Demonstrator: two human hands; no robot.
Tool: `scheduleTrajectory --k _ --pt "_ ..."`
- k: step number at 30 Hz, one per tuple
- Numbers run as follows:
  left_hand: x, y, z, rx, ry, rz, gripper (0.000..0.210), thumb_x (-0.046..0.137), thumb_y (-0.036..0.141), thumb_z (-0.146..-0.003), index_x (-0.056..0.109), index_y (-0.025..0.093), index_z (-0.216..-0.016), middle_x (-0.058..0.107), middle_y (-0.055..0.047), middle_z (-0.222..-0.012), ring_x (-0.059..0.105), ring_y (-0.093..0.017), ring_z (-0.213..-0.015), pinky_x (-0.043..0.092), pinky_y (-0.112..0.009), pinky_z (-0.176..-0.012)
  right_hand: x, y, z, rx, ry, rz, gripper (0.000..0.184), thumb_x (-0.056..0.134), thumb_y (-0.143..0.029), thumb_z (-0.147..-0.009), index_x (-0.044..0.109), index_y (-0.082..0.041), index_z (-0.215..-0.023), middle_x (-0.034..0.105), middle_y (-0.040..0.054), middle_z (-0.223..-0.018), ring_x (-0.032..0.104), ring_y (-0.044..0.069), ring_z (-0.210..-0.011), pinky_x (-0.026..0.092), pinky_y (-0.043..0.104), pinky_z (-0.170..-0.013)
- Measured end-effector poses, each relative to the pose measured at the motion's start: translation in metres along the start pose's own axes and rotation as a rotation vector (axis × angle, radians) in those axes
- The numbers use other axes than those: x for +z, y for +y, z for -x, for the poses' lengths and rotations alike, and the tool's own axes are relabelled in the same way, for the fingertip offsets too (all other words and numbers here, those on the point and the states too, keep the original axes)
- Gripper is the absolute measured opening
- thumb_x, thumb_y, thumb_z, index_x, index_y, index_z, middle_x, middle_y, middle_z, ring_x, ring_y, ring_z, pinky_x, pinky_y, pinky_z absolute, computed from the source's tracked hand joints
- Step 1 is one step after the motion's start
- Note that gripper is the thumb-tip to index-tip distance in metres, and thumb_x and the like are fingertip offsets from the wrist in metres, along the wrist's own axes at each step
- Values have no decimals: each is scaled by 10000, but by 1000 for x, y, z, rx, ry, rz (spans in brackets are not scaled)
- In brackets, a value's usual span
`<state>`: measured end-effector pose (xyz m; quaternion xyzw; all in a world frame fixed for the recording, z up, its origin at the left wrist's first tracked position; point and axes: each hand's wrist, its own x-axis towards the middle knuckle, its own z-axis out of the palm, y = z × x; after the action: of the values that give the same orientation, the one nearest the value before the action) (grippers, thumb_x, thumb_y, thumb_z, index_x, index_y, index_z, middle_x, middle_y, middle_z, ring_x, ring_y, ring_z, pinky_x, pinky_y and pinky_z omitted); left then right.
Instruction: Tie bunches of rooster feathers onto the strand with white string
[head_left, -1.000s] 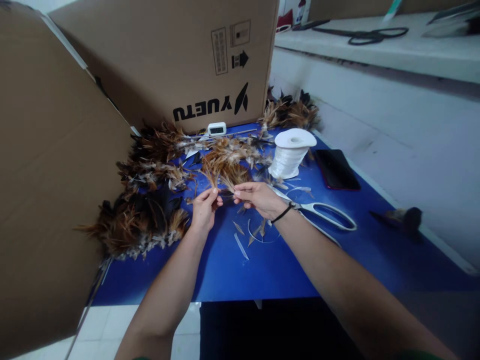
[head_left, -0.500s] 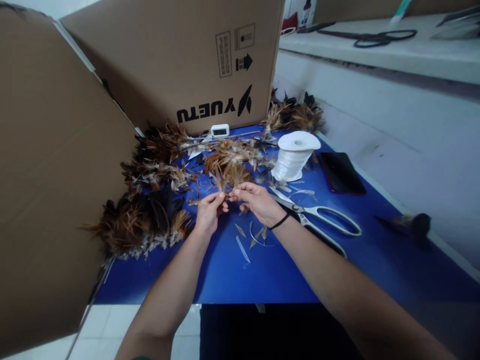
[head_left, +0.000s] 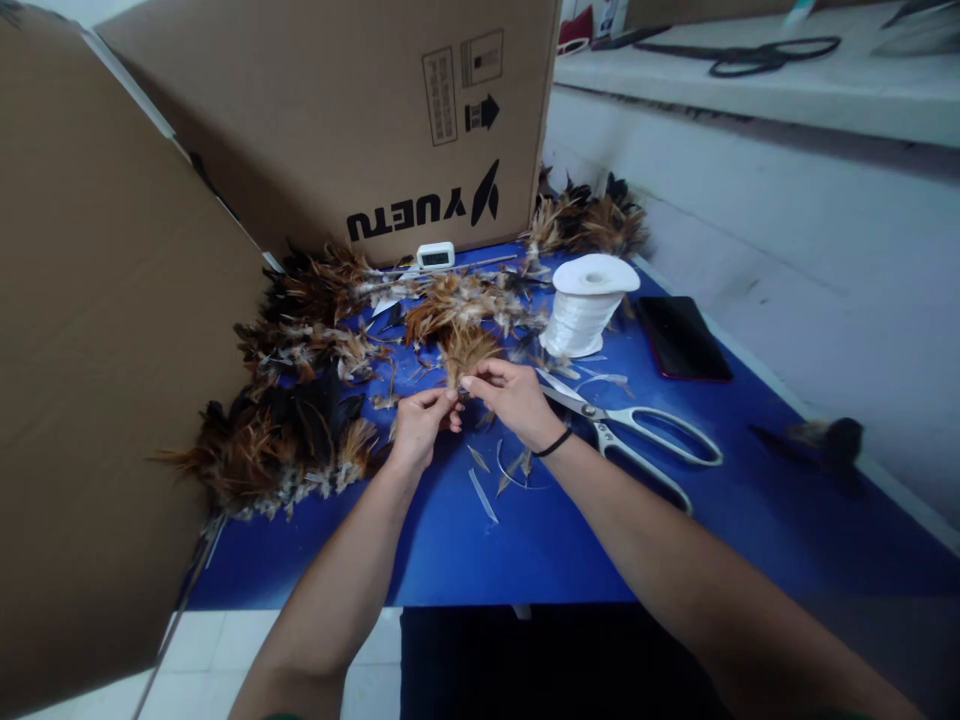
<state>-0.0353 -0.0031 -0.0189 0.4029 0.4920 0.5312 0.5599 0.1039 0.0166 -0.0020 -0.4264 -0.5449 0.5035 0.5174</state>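
Over the blue table [head_left: 570,555], my left hand [head_left: 421,425] and my right hand [head_left: 514,397] meet with fingertips almost touching. Both pinch the base of a small bunch of light brown feathers [head_left: 466,352], whose tips fan out away from me. The quills are hidden by the fingers. Just beyond lies a pile of orange-brown feathers [head_left: 457,300]. Large scissors [head_left: 600,413] with white handles lie beside my right wrist, partly behind it. Feather scraps and a clear strip [head_left: 484,497] are scattered below the hands.
Dark brown feather bundles [head_left: 277,440] line the left side against a cardboard box [head_left: 300,120]. A spool of white ribbon [head_left: 589,310], a black phone [head_left: 684,338] and a small white digital clock [head_left: 435,256] stand or lie farther back. Black scissors [head_left: 765,55] rest on the ledge.
The feathers at my left and right fingertips have come together into one bunch, and the hands have drawn closer. The view has shifted slightly.
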Motion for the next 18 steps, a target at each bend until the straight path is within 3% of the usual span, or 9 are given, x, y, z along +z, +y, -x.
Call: scheduleTrajectory --k 7,18 --pt "1 0 1 23 6 -20 288 770 369 -613 689 101 -679 613 -17 -546 510 -72 -417 444 -201 -423 -1 4 -1 -77 -9 91 121 628 -282 -700 616 -162 -688 600 -7 -672 543 120 -642 439 256 -636" --pt "3 2 1 54 31 -27 301 778 370 -593 694 97 -688 623 -20 -560 511 -77 -407 444 -214 -416 1 4 0 -2 -3 57 140 652 -295 -673 630 -157 -682 611 -6 -656 543 120 -624 435 257 -625"
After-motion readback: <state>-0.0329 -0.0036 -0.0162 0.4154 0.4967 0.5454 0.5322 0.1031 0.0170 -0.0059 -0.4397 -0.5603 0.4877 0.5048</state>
